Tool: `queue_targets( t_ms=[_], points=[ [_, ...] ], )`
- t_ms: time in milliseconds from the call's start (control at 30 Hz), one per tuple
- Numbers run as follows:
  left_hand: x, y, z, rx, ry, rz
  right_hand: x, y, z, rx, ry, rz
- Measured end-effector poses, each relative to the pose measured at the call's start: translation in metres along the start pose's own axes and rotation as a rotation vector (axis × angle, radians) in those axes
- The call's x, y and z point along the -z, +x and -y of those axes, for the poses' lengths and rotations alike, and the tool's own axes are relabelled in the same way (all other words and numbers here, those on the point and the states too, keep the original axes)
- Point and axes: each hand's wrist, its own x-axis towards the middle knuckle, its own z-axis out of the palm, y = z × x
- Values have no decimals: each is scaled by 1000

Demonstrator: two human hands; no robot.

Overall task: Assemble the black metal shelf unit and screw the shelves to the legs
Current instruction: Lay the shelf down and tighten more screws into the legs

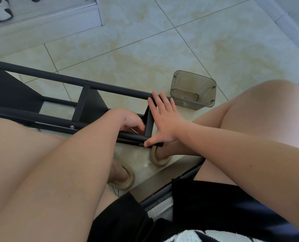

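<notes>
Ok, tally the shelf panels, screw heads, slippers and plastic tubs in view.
Shelf panels: 3
Screw heads: 2
Slippers: 2
Plastic tub: 1
Total: 8

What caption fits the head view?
Shelf assembly: right hand flat on end shelf, left hand curled inside shelf unit.

The shelf unit [91,105] lies on its side across the left and middle of the frame, its end near centre. The right hand [164,119] rests flat on that end, with the left hand [127,119] just left of it (between the unit's legs). A container [194,91] stands on the floor just right of the end, and two slippers [160,160] lie below it.
</notes>
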Motion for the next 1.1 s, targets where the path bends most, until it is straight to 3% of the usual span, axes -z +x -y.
queue_targets(
  t_ms=[133, 633, 1100],
  points=[
    [-1, -1, -1, 13, 68, 0, 0, 0, 0, 1, 3, -1],
    [-2, -2, 2, -32, -70, 30, 0, 0, 0, 0, 6, 2],
    [-2, -6, -3, -2, 32, 2, 2, -1, 1, 0, 0, 9]
  ],
)
